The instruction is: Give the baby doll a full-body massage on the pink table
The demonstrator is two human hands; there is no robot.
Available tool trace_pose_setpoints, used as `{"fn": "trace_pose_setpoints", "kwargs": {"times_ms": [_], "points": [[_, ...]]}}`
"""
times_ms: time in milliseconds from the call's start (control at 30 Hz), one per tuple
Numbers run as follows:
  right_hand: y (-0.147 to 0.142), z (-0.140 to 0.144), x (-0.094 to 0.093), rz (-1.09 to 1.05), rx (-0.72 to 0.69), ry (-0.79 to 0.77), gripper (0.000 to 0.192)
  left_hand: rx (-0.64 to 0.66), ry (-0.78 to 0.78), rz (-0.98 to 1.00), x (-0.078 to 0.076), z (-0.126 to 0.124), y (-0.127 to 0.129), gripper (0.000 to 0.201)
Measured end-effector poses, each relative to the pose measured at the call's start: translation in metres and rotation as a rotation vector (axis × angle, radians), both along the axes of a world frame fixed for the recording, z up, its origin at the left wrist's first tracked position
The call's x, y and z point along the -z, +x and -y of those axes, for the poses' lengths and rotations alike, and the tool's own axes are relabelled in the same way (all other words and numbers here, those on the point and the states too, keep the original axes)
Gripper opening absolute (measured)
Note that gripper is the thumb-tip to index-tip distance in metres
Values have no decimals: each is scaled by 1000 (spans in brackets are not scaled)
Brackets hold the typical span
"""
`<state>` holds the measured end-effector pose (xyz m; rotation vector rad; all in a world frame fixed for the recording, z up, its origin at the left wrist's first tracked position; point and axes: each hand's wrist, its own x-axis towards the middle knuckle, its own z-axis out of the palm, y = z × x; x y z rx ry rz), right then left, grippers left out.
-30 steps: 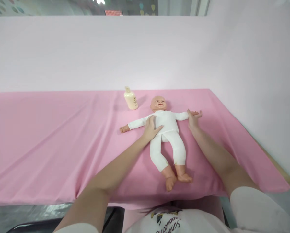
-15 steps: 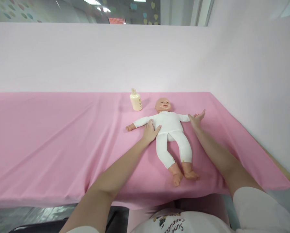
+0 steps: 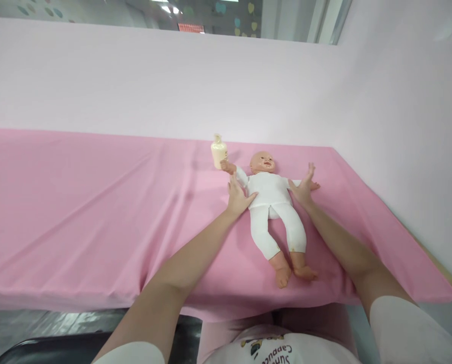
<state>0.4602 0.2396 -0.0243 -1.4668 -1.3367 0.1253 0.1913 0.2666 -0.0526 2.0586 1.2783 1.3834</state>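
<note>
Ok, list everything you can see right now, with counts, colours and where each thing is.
doll: 1, white suit, bare head and feet, lying face up on the cloth, right of centre.
bottle: 1, cream, upright on the cloth beside the doll's raised arm.
cloth: 1, pink, covering the whole table.
wall: pale pink, behind and to the right of the table.
window: strip along the top edge, above the wall.
left hand: 1, open, flat against the doll's side under its raised arm.
right hand: 1, open, fingers spread, on the doll's other arm.
</note>
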Motion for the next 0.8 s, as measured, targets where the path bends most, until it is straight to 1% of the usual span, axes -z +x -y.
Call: {"fn": "trace_pose_setpoints", "kwargs": {"times_ms": [33,100,133,167,200,267,333,367,433,533,633,733,800], "points": [[-8,1,-4,-7,-119,17,106,24,48,8,1,-1,0,119],[-29,4,-13,-15,-382,-23,103,64,139,5,1,-1,-1,109],[-39,5,-17,-2,-509,-48,101,85,175,-14,0,-1,0,101],[-50,6,-20,9,-604,-60,101,115,209,-45,-2,0,0,90],[-60,7,-23,22,-664,-64,99,153,239,-84,-3,1,0,77],[-74,9,-25,80,-750,-67,82,233,293,-146,-6,3,-1,50],[-81,10,-22,131,-817,-47,59,286,308,-176,-9,3,-2,32],[-83,10,-19,149,-843,-36,51,304,300,-183,-9,3,-2,28],[-82,11,-15,164,-869,-16,44,336,275,-196,-10,1,-2,27],[-78,13,-15,194,-876,-9,47,367,285,-192,-10,-1,1,25],[-76,13,-19,279,-910,-15,56,385,342,-186,-10,-2,5,25],[-76,13,-22,342,-926,-42,64,410,437,-145,-9,-3,7,36],[-75,12,-22,345,-925,-63,64,419,461,-130,-9,-2,8,44]]}}
